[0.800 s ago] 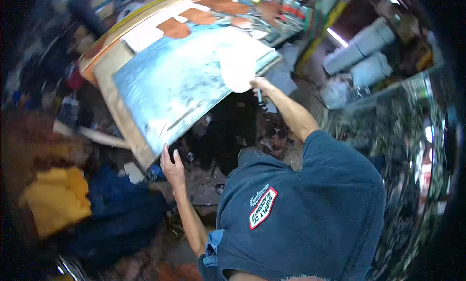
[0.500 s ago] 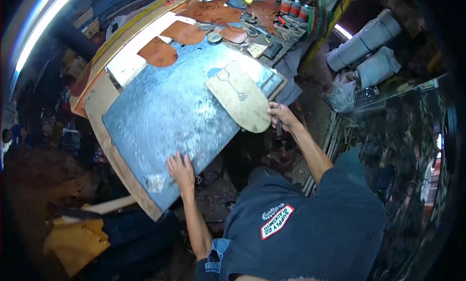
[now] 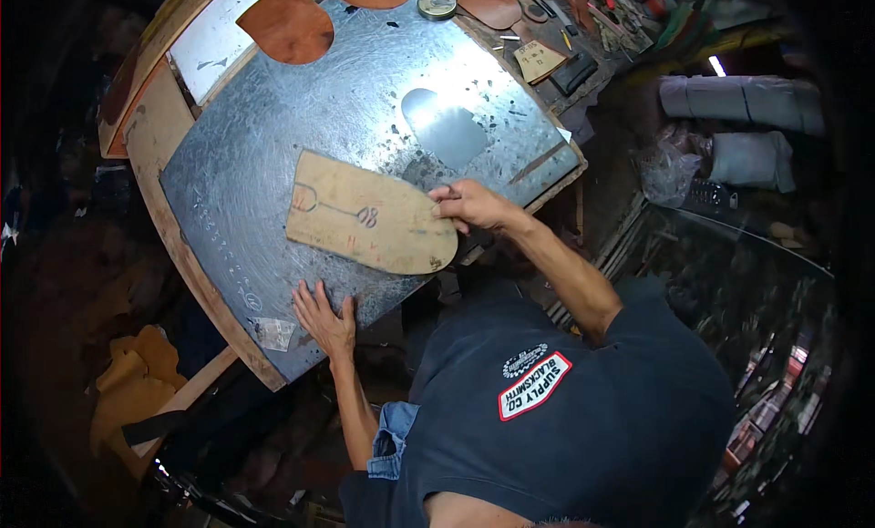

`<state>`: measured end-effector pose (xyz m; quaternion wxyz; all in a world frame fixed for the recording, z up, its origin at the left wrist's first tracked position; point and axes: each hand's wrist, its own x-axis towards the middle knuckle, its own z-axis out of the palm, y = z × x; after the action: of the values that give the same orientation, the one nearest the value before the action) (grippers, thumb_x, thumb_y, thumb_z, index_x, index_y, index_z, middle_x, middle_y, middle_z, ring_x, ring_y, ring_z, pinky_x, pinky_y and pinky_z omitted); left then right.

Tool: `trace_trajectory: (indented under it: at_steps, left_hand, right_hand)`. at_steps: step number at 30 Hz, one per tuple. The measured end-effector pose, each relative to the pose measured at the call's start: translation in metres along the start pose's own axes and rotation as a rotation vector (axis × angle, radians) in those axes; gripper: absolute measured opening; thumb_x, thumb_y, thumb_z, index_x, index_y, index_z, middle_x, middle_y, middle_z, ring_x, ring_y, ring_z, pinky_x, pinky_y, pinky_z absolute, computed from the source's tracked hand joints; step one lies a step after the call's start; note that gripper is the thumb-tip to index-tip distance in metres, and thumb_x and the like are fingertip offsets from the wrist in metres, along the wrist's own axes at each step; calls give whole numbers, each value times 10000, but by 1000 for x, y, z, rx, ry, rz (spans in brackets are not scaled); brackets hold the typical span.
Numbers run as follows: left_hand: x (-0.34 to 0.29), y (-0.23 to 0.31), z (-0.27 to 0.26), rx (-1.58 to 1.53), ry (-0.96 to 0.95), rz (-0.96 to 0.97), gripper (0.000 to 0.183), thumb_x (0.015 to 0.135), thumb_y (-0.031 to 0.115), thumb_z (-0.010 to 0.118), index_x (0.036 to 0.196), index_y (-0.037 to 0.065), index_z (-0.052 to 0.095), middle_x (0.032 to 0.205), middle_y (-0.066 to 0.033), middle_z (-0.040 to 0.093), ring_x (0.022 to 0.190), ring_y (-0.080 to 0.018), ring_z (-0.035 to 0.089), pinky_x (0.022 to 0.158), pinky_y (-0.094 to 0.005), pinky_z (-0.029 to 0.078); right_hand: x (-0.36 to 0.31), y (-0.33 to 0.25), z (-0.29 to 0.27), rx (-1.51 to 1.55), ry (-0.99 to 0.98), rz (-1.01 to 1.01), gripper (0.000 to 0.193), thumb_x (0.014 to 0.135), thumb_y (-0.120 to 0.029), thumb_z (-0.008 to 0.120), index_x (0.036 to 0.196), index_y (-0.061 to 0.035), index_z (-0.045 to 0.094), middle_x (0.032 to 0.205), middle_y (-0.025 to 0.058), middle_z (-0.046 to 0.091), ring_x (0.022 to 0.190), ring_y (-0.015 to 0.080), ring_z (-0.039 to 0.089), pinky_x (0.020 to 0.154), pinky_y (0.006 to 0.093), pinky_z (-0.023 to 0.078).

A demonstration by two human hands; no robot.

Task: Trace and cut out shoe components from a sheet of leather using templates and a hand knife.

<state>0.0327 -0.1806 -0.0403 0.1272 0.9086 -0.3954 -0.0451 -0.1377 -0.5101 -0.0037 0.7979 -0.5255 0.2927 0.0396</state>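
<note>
My right hand pinches the rounded end of a tan cardboard pattern piece, which has one straight end and hand-drawn marks. The pattern lies over a scratched grey metal sheet on the worktable; whether it touches the sheet all along, I cannot tell. My left hand rests on the sheet near its front edge, fingers spread, holding nothing. Beyond the pattern, a smooth grey rounded patch shows on the sheet; I cannot tell if it is a separate piece.
Brown leather pieces and a round tin sit at the far edge. A small marked card and scattered tools are at the far right. Wrapped rolls lie right of the table, yellow leather at lower left.
The right hand has brought the pattern left and nearer, turning it more crosswise. A dark handle seen earlier at that hand no longer shows. The left hand stays on the sheet; the view has shifted closer.
</note>
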Motion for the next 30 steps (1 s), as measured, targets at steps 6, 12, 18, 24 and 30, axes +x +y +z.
trace_trajectory:
  at_steps: [6,12,18,24,30]
  left_hand:
    - [2,0,-2,3,-29,-11,625,890,419,590,1375,51,446,1508,-223,310,1402,-436,241,1129,-561,181]
    - [4,2,-8,-15,-62,-13,622,883,386,615,1378,58,433,1519,-222,283,1417,-434,197,1139,-554,153]
    - [2,-2,-6,-26,-61,-19,582,911,383,598,1380,79,435,1524,-222,271,1412,-448,201,1127,-578,171]
    - [2,-4,-5,-40,-92,-30,562,924,388,582,1374,78,451,1533,-219,254,1420,-447,181,1136,-577,156]
    - [38,23,-20,-169,-104,74,547,930,354,579,1370,54,452,1512,-238,281,1404,-455,207,1130,-569,166]
  right_hand:
    - [9,-11,-4,23,91,46,316,889,-121,621,1144,65,620,682,23,601,454,67,458,431,235,387]
    - [11,-45,-35,-515,267,82,349,883,-225,654,1135,17,629,735,64,605,639,206,616,555,339,492]
    - [37,-46,-24,-1328,740,-123,552,832,-338,702,1245,-35,495,1253,247,508,915,433,641,748,493,542]
    - [50,-39,-20,-1378,717,-39,628,885,-427,618,1362,-68,423,1405,295,392,963,446,638,786,500,547]
    - [78,-51,-41,-1358,660,-80,627,890,-454,601,1379,-102,428,1450,232,397,1007,413,638,843,494,530]
